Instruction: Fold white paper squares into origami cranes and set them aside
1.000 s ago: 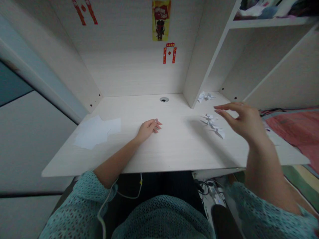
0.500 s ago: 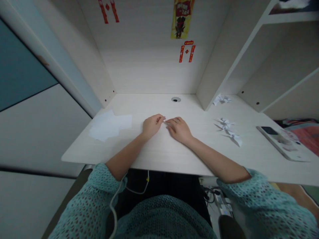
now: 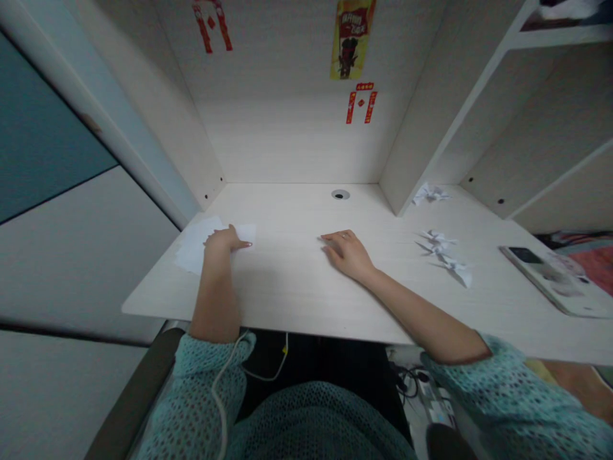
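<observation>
My left hand (image 3: 224, 239) lies over the white paper sheets (image 3: 190, 249) at the left of the desk, its thumb and fingers spread apart. Part of the paper is hidden beneath it. My right hand (image 3: 350, 254) rests on the bare desktop (image 3: 287, 281) near the middle, fingers loosely bent and thumb apart, with nothing visible in it. To the right of that hand lie several folded white paper figures (image 3: 438, 246), some of them touching one another.
A phone (image 3: 555, 281) lies at the desk's right side. More folded paper (image 3: 430, 193) sits by the upright divider (image 3: 416, 128). A cable hole (image 3: 340, 194) is near the back panel. A pale cable (image 3: 218, 396) runs by my left sleeve.
My left hand has moved left from beside my right hand onto the paper sheets, and its fingers have spread. The right hand stays in nearly the same place.
</observation>
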A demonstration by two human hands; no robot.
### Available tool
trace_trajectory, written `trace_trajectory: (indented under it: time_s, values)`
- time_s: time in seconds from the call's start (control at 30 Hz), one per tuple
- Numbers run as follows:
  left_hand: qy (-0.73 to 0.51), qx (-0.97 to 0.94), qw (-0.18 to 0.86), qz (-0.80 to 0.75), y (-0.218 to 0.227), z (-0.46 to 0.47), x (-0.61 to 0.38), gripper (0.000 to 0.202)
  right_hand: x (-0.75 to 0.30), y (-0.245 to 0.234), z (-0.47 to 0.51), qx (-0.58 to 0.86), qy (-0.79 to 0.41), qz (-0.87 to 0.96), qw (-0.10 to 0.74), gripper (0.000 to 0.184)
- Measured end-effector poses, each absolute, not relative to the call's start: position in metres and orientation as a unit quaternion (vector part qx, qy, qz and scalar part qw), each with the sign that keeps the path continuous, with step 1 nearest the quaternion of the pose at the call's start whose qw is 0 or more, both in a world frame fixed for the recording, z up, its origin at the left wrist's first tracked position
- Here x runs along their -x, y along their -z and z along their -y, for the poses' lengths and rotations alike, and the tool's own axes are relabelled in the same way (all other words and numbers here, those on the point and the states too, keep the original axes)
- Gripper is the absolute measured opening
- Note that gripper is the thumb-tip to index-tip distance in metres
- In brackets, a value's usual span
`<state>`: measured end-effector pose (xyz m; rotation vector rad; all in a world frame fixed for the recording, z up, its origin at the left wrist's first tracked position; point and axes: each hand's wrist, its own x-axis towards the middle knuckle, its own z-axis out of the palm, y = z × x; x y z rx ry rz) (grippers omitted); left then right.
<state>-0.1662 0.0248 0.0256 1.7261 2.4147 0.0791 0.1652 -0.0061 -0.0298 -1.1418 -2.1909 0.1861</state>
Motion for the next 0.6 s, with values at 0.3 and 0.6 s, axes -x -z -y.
trace_trajectory:
  time_s: [0.3, 0.6]
  values:
    - [0.061, -0.508, 0.046, -0.858, -0.036, -0.031, 0.15, 0.071, -0.166, 0.031, 0.004, 0.438, -0.086, 0.835, 0.322, 0.031]
    - [0.037, -0.449, 0.016, -0.893, -0.034, -0.037, 0.161, 0.076, -0.167, 0.031, 0.006, 0.442, -0.093, 0.832, 0.321, 0.031]
